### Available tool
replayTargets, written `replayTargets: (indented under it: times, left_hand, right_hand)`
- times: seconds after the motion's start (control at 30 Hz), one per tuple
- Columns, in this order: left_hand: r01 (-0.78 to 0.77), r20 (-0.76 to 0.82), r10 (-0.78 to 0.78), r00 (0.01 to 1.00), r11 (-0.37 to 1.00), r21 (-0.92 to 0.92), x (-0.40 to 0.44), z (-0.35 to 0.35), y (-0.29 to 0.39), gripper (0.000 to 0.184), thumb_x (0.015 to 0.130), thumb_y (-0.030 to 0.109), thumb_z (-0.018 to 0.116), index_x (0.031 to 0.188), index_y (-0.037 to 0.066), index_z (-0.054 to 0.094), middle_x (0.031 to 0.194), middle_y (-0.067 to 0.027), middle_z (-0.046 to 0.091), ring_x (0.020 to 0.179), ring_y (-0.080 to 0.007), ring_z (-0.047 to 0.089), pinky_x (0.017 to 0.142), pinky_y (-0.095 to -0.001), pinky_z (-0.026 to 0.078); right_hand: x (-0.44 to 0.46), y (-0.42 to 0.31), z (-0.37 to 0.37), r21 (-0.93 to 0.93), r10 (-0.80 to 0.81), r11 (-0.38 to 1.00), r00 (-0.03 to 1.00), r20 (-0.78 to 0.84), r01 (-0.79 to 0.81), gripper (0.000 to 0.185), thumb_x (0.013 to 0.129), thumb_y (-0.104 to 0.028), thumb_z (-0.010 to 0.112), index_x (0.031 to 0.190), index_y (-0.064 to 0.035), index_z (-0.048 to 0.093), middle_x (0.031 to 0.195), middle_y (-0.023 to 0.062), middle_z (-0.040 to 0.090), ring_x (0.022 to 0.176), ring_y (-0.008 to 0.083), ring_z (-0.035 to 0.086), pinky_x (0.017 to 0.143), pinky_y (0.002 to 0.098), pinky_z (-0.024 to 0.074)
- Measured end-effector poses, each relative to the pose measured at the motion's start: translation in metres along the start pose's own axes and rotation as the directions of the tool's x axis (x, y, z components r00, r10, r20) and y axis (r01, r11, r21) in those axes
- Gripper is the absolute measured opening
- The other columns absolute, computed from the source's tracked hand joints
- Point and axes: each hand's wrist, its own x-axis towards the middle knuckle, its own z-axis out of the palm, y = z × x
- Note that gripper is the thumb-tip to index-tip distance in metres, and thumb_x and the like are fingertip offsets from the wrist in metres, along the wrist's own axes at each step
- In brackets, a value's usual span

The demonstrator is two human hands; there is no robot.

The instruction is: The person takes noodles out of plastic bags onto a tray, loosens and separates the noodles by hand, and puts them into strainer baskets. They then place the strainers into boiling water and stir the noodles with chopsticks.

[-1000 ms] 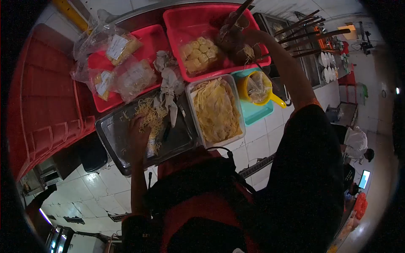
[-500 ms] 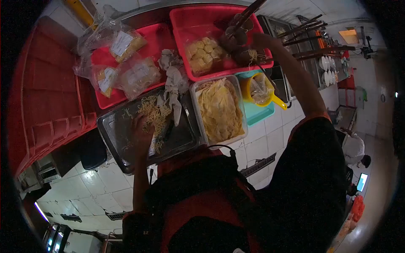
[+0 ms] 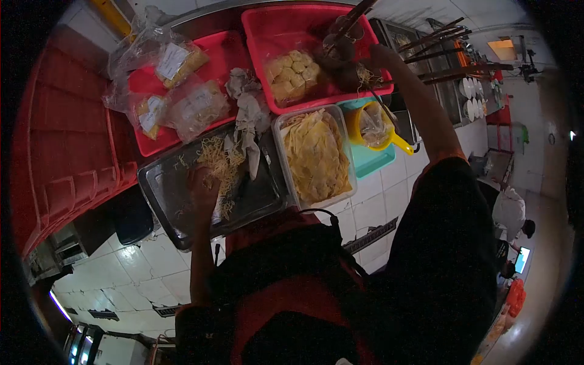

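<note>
A loose heap of thin yellow noodles (image 3: 224, 164) lies in a dark metal tray (image 3: 164, 194). My left hand (image 3: 204, 185) is at the heap's left side, its fingers closed round some noodles. At the upper right, my right hand (image 3: 383, 58) is beside a dark noodle strainer (image 3: 350, 78) in the red tray. A tuft of noodles (image 3: 365, 75) hangs at that strainer's rim, close under the hand. Its fingers are too dark to make out. More strainers (image 3: 337, 50) with long wooden handles stand alongside. A crumpled whitish cloth (image 3: 248, 115) lies over the metal tray's back edge.
Bagged dough rounds (image 3: 292, 76) lie in the red tray (image 3: 267, 30). A tub of wrapper sheets (image 3: 316, 158) stands near a yellow ladle-cup (image 3: 377, 146) on a teal tray (image 3: 371, 167). Bagged noodles (image 3: 198, 109) and a red crate (image 3: 73, 134) are left. A person (image 3: 510, 210) is far right.
The view has shifted very slightly. My right hand has moved a little at the strainer; my left hand stays at the noodle heap.
</note>
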Motion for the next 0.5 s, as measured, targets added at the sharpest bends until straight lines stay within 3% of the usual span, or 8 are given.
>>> replayTargets:
  times: [0.07,0.1,0.23,0.27,0.33,0.37,0.43,0.5]
  left_hand:
    - [-0.007,-0.031,0.009,0.999,0.997,0.077,0.012,-0.011,0.029,0.039,0.069,0.008,0.066,0.107,0.005,0.055,0.11,-0.0141,0.054,0.103,-0.0318,0.05,0.096,-0.0427,0.036]
    - [-0.02,-0.057,0.029,0.998,0.988,0.151,0.015,-0.014,0.038,0.038,0.07,0.007,0.066,0.106,0.005,0.055,0.109,-0.0134,0.055,0.101,-0.031,0.052,0.095,-0.0425,0.036]
    - [-0.074,-0.006,0.078,0.997,0.967,0.244,0.001,-0.01,0.011,0.037,0.07,0.007,0.065,0.106,0.004,0.055,0.109,-0.012,0.056,0.101,-0.0302,0.052,0.095,-0.0428,0.036]
    - [0.093,-0.009,-0.092,0.996,0.994,0.059,-0.003,-0.008,0.0,0.038,0.07,0.007,0.065,0.107,0.004,0.055,0.11,-0.0121,0.055,0.104,-0.0302,0.051,0.095,-0.042,0.037]
    - [0.258,0.021,-0.258,0.966,0.957,-0.132,-0.006,-0.009,-0.002,0.038,0.071,0.007,0.065,0.107,0.004,0.055,0.112,-0.0122,0.055,0.106,-0.0302,0.051,0.094,-0.0412,0.037]
    - [0.155,-0.04,-0.155,0.987,0.988,-0.006,-0.004,-0.012,0.004,0.04,0.07,0.006,0.065,0.108,0.004,0.055,0.114,-0.0124,0.054,0.107,-0.0301,0.05,0.093,-0.04,0.038]
    - [0.05,-0.088,-0.039,0.995,0.992,0.12,0.003,-0.015,0.014,0.041,0.07,0.006,0.065,0.109,0.004,0.054,0.115,-0.0125,0.054,0.109,-0.0301,0.049,0.092,-0.0389,0.04]
    - [-0.045,-0.053,0.052,0.997,0.992,0.115,0.01,-0.016,0.02,0.044,0.069,0.005,0.066,0.111,0.004,0.053,0.116,-0.0129,0.054,0.108,-0.0301,0.05,0.091,-0.038,0.041]
  right_hand:
    - [0.0,-0.047,-0.021,-0.568,0.007,0.803,0.949,0.316,0.183,0.035,0.08,-0.035,0.063,0.096,-0.004,0.064,0.085,0.0153,0.065,0.078,0.032,0.065,0.067,0.0454,0.0522]
    - [0.007,-0.066,-0.023,-0.585,0.302,0.807,0.905,0.301,-0.074,0.039,0.079,-0.038,0.064,0.095,-0.0024,0.063,0.084,0.0145,0.065,0.077,0.0337,0.064,0.067,0.0435,0.0524]
    - [0.011,-0.05,-0.04,-0.51,0.225,0.859,0.925,0.305,-0.041,0.027,0.078,-0.026,0.063,0.092,-0.0038,0.061,0.088,0.021,0.063,0.081,0.035,0.063,0.064,0.0426,0.0519]
    - [0.018,-0.071,-0.056,-0.511,0.226,0.859,0.926,0.302,-0.043,0.027,0.078,-0.026,0.063,0.092,-0.0038,0.061,0.088,0.021,0.063,0.081,0.035,0.063,0.064,0.0426,0.0519]
    - [0.029,-0.106,-0.075,-0.641,0.57,0.767,0.451,0.687,0.009,0.033,0.075,-0.034,0.065,0.09,-0.0047,0.066,0.087,0.014,0.065,0.079,0.0298,0.065,0.064,0.0412,0.0524]
    - [0.024,-0.11,-0.07,-0.644,0.574,0.765,0.45,0.684,0.004,0.033,0.075,-0.034,0.065,0.09,-0.0047,0.066,0.087,0.014,0.065,0.079,0.0298,0.065,0.064,0.0412,0.0524]
    - [0.008,-0.114,-0.058,-0.55,0.277,0.789,0.641,0.715,0.272,0.027,0.069,-0.022,0.071,0.089,-0.0051,0.064,0.081,0.0158,0.067,0.069,0.0284,0.066,0.053,0.0405,0.0512]
    - [-0.016,-0.116,-0.051,-0.475,0.19,0.861,0.751,0.632,0.182,0.028,0.068,-0.022,0.072,0.088,-0.0053,0.064,0.081,0.014,0.067,0.07,0.028,0.066,0.054,0.0405,0.0513]
